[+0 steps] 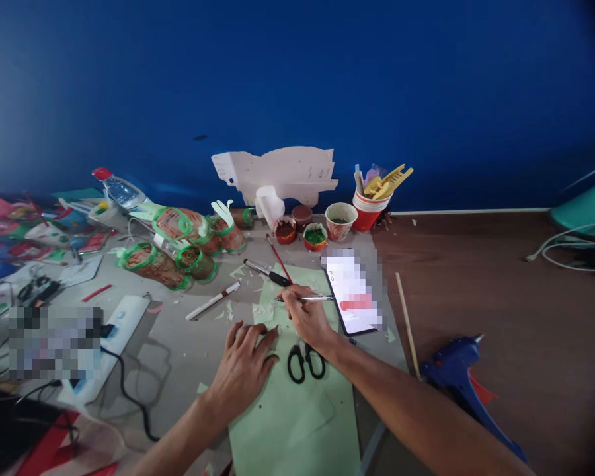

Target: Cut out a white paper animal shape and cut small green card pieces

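Green paper (297, 423) lies on the grey work surface, with pale green scraps around its upper part. My left hand (248, 360) rests over the paper's left edge, fingers apart and holding nothing. My right hand (305, 317) has its fingers closed round a slim pen (317, 299) above the paper's upper part. Black-handled scissors (306, 363) lie just below my right hand, their blades hidden under it. Right of that hand is a lit phone (352, 291). Beyond the hands lie a black pen (268, 272) and a red brush (279, 260); a white marker (213, 301) is further left.
Bamboo-like pieces (151, 264) edged in green stand at the back left. Paint pots (315, 236), a paper cup (340, 221) and a red cup of tools (369, 211) line the blue wall. A blue glue gun (456, 370) lies right. Cables and a power strip (123, 317) are left.
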The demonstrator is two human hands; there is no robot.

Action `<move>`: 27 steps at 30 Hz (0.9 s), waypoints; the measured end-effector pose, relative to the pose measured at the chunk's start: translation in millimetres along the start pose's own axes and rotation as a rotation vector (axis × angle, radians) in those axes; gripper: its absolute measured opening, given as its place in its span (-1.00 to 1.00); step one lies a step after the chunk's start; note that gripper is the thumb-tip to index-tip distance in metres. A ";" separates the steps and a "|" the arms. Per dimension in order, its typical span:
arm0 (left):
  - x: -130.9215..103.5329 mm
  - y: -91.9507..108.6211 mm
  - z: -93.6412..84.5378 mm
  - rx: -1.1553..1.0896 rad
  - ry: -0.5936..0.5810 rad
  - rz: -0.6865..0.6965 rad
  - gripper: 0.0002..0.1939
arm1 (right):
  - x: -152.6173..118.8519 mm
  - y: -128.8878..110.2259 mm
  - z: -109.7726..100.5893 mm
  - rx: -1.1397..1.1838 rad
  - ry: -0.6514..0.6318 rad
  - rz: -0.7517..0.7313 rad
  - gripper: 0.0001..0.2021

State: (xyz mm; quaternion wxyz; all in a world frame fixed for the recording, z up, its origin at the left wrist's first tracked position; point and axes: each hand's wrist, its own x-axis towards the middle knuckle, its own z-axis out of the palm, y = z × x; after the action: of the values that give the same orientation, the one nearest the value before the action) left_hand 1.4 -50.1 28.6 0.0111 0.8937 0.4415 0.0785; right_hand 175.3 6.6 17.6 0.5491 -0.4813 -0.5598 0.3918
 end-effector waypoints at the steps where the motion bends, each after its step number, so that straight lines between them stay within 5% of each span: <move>1: 0.9 -0.9 0.2 -0.002 0.001 0.004 -0.64 | 0.1 -0.6 0.0 -0.001 0.003 0.001 -0.65; 27: 11.5 -8.6 -7.2 0.001 0.030 0.053 -0.80 | 0.1 -1.3 -0.6 -0.022 -0.016 0.016 -0.65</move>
State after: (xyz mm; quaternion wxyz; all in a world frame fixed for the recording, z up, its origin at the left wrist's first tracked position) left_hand 0.4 -36.1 36.4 0.0019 0.9038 0.4179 0.0921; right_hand 175.8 6.3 18.9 0.5360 -0.4888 -0.5645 0.3937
